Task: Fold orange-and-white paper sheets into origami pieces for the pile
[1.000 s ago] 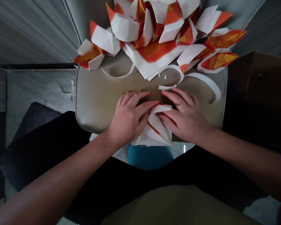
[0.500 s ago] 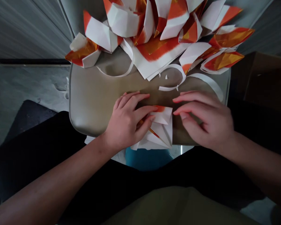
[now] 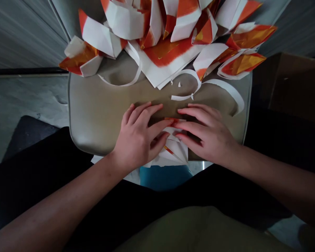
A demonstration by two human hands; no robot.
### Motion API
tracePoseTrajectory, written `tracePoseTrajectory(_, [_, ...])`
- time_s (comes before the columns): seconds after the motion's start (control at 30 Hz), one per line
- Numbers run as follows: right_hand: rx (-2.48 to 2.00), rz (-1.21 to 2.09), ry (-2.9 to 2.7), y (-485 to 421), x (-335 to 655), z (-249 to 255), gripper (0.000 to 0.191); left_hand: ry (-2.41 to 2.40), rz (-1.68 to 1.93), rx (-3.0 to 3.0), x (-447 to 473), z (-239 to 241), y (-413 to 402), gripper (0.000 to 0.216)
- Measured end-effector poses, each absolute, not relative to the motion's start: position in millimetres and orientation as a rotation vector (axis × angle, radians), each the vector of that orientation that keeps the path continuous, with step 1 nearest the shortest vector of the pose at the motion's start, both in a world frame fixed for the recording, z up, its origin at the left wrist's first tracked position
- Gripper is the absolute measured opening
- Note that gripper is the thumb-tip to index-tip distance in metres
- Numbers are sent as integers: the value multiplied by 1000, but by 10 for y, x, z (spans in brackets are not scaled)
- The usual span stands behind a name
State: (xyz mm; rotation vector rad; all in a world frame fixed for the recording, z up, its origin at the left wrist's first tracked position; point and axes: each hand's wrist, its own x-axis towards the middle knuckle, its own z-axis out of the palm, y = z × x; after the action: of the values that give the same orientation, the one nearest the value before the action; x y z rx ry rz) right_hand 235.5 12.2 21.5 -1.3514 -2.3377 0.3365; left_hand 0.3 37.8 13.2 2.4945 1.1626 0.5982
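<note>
A small folded piece of white and orange paper (image 3: 176, 148) lies at the near edge of a beige cushioned seat (image 3: 99, 112). My left hand (image 3: 139, 136) presses on its left side with fingers stretched flat over it. From the right, my right hand (image 3: 207, 134) lies flat on the paper too, fingertips meeting those of the left hand over the fold. Much of the paper is hidden under both hands.
A heap of folded white and orange paper pieces (image 3: 168, 31) covers the far half of the seat, with curled white paper strips (image 3: 220, 87) in front. A brown cardboard box (image 3: 296, 84) stands at the right. A blue object (image 3: 162, 176) shows below the seat edge.
My right hand, lifted off to the right half a second ago, has come back onto the paper. The left hand has stayed pressing on it.
</note>
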Motion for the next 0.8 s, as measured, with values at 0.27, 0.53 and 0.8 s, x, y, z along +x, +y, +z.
tracePoseTrajectory(0.27, [-1371, 323, -2372, 119, 2345, 223, 15, 1206, 576, 2438, 12, 165, 384, 27])
tracePoseTrajectory(0.53, [-1385, 329, -2376, 104, 2341, 223, 17, 1203, 568, 2444, 13, 134, 387, 29])
tracePoseTrajectory(0.8, [-1410, 305, -2416, 104, 2334, 204, 31, 1219, 572, 2442, 26, 134, 382, 31])
